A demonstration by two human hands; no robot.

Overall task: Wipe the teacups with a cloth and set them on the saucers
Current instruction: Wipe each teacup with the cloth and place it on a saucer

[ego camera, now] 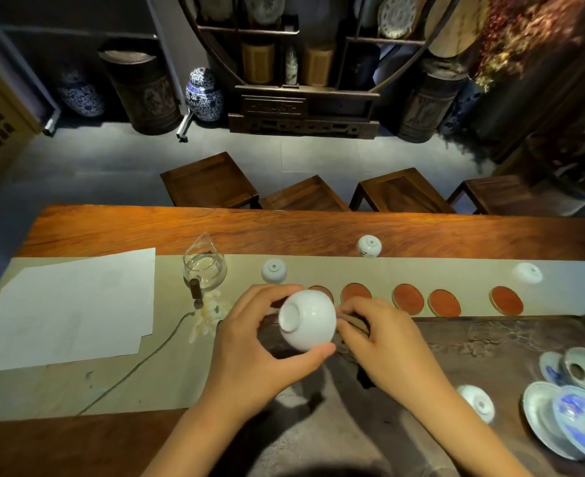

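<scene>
My left hand (249, 356) grips a white teacup (310, 321), tilted on its side with its foot facing left, above the near edge of the dark carved tea tray (490, 342). My right hand (384, 342) presses against the cup's right side, its fingertips pinched on a dark brownish cloth (353, 319) that is mostly hidden under the hand. Several round reddish saucers (408, 299) lie in a row on the beige runner beyond the hands; the leftmost one (322, 291) is half hidden by the cup. Other white cups stand upside down at the back (273, 270), (369, 246), (528, 273).
A glass pitcher (204, 270) stands to the left, next to white paper sheets (70, 311). Blue-and-white dishes (566, 418) and one more overturned cup (477, 402) sit on the tray at the right. Wooden stools (212, 182) line the table's far side.
</scene>
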